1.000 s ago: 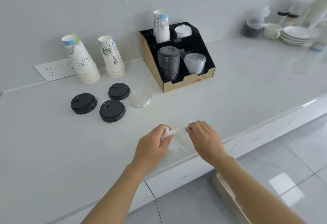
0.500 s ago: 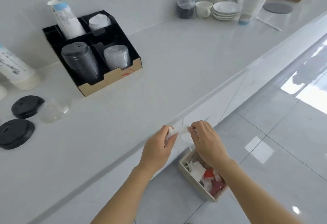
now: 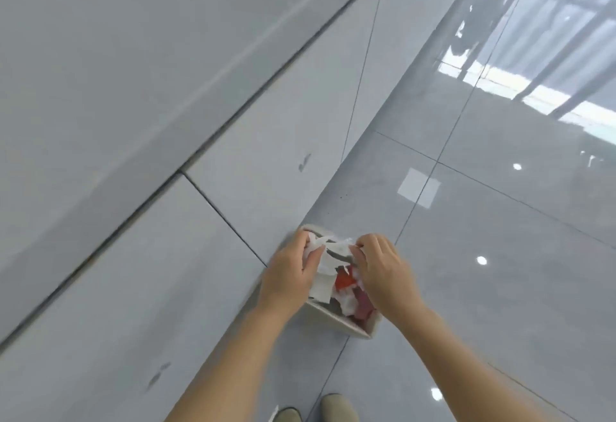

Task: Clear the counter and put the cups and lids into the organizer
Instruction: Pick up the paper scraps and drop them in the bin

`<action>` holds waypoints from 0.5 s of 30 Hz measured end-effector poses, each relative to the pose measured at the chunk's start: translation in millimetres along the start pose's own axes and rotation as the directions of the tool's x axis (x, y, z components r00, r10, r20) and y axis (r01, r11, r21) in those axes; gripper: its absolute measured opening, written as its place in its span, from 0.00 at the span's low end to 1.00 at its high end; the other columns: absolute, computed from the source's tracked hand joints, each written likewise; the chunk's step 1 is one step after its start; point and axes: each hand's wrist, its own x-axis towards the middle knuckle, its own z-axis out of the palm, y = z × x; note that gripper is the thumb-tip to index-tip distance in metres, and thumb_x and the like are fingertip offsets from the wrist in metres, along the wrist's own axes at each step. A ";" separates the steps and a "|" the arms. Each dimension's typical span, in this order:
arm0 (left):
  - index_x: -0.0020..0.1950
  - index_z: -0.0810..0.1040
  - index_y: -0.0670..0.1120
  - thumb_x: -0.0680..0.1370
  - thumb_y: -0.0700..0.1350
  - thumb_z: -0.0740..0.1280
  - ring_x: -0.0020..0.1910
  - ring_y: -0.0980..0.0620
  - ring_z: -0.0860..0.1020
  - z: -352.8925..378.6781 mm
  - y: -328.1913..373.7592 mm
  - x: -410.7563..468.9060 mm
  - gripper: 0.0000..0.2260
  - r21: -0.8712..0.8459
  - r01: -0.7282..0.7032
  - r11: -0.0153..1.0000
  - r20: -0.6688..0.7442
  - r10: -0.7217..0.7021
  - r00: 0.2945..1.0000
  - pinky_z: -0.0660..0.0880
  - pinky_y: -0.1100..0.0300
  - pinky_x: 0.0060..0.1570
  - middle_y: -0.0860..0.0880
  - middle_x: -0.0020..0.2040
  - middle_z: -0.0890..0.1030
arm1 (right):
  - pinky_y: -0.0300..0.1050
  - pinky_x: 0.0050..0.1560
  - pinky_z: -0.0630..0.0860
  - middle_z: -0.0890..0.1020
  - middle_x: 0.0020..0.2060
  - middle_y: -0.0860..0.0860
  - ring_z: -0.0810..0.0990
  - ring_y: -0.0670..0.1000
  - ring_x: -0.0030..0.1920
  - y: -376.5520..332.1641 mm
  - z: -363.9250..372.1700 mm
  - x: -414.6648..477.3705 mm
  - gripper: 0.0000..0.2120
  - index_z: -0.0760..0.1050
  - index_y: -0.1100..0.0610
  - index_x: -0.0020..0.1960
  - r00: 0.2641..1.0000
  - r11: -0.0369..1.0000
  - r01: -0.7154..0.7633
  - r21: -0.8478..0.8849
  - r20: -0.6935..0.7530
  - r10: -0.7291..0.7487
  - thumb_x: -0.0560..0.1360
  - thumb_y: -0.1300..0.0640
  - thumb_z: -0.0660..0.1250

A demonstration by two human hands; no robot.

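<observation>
both hands, left hand (image 3: pixel 289 274) and right hand (image 3: pixel 383 270), pinch a crumpled white tissue (image 3: pixel 328 256) between them above a bin (image 3: pixel 336 320) standing on the floor (image 3: pixel 483 288) beside the cabinet front (image 3: pixel 166 271).

My two arms are bare all the way up. There is no sleeve on them at all. I do not wear a watch, a band or a bracelet on my wrists. My left hand (image 3: pixel 289 271) has no glove and no ring that I can see. My right hand (image 3: pixel 383 270) has no glove and no ring that I can see either. My nails look short and plain, but they are a bit blurry. Down at the bottom I can see the tips of my two shoes (image 3: pixel 339 406). They are a dull grey-green colour, with round, smooth toes. I cannot see any laces on them.
</observation>
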 end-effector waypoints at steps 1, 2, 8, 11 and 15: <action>0.37 0.63 0.54 0.79 0.49 0.62 0.29 0.57 0.66 16.6 -19.6 5.2 0.13 0.011 0.015 1.000 0.020 -0.015 1.000 0.62 0.63 0.28 0.55 0.29 0.66 | 0.48 0.32 0.71 0.78 0.36 0.58 0.76 0.60 0.36 13.9 21.5 -3.6 0.06 0.72 0.65 0.42 1.000 1.000 -0.015 -0.008 0.009 0.015 0.76 0.63 0.65; 0.38 0.65 0.52 0.79 0.49 0.62 0.30 0.56 0.67 35.9 -42.7 10.1 0.11 0.030 0.026 0.999 0.042 -0.028 0.999 0.64 0.60 0.30 0.55 0.29 0.67 | 0.46 0.31 0.69 0.77 0.35 0.58 0.76 0.60 0.34 30.9 46.6 -7.7 0.06 0.72 0.65 0.41 0.999 0.999 -0.038 -0.015 0.012 0.038 0.75 0.64 0.67; 0.46 0.69 0.47 0.80 0.48 0.60 0.37 0.47 0.72 136.1 -168.0 25.5 0.06 0.140 0.023 0.990 0.176 -0.048 0.983 0.66 0.56 0.35 0.53 0.39 0.73 | 0.40 0.48 0.71 0.76 0.48 0.52 0.74 0.51 0.48 131.9 195.6 -33.1 0.11 0.74 0.60 0.54 0.963 0.973 -0.044 -0.228 0.248 0.102 0.79 0.52 0.60; 0.50 0.71 0.45 0.80 0.47 0.58 0.40 0.42 0.75 175.0 -214.5 31.1 0.06 0.268 0.021 0.963 0.207 -0.079 0.975 0.70 0.51 0.37 0.51 0.42 0.72 | 0.44 0.44 0.71 0.76 0.45 0.53 0.74 0.53 0.44 158.5 241.5 -40.9 0.10 0.74 0.61 0.51 0.953 0.969 -0.062 -0.241 0.273 0.129 0.80 0.54 0.59; 0.59 0.72 0.45 0.81 0.47 0.57 0.48 0.42 0.75 208.4 -249.3 34.9 0.11 0.393 0.037 0.919 0.248 -0.145 0.958 0.71 0.50 0.42 0.46 0.52 0.75 | 0.44 0.43 0.63 0.75 0.46 0.53 0.73 0.54 0.45 181.9 277.0 -47.7 0.11 0.72 0.60 0.52 0.937 0.954 -0.047 -0.296 0.318 0.145 0.81 0.55 0.54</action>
